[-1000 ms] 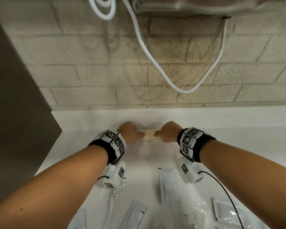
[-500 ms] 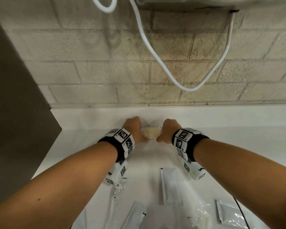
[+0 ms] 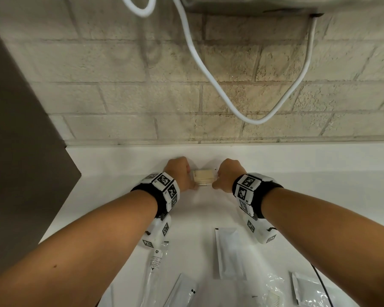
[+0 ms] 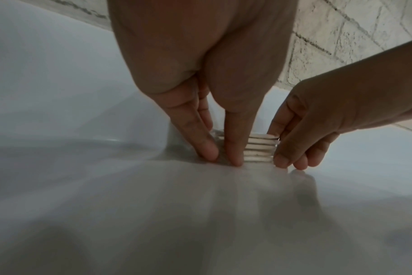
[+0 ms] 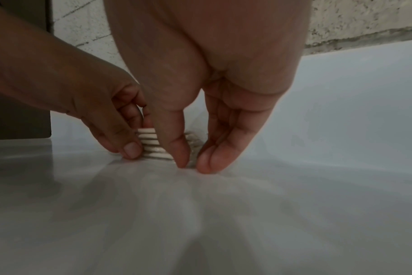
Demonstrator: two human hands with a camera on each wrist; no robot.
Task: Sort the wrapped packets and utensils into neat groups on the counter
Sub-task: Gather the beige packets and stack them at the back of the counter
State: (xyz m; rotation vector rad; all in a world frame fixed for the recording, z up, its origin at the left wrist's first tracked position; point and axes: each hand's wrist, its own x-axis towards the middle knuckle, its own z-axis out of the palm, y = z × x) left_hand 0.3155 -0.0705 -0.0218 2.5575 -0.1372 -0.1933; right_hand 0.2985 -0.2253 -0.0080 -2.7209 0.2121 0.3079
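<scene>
A short stack of pale wooden pieces (image 3: 203, 177) in clear wrap lies on the white counter (image 3: 120, 173) close to the back wall. My left hand (image 3: 180, 173) grips its left end and my right hand (image 3: 227, 173) grips its right end. In the left wrist view the stack (image 4: 259, 148) shows several layers between my left hand (image 4: 222, 158) and right hand (image 4: 289, 158). The right wrist view has the stack (image 5: 151, 143) with my left hand's (image 5: 129, 148) thumb in front and my right hand (image 5: 195, 163) pinching its end. All fingertips touch the counter.
Nearer me lie a flat white packet (image 3: 230, 253), another white packet (image 3: 182, 293), a clear-wrapped utensil (image 3: 155, 262), a wrapped comb (image 3: 275, 295) and a glossy packet (image 3: 308, 293). A white hose (image 3: 231, 103) hangs on the brick wall. A dark panel (image 3: 20, 151) bounds the counter's left.
Both hands have slid the stack a little farther toward the back wall, keeping their hold on its two ends.
</scene>
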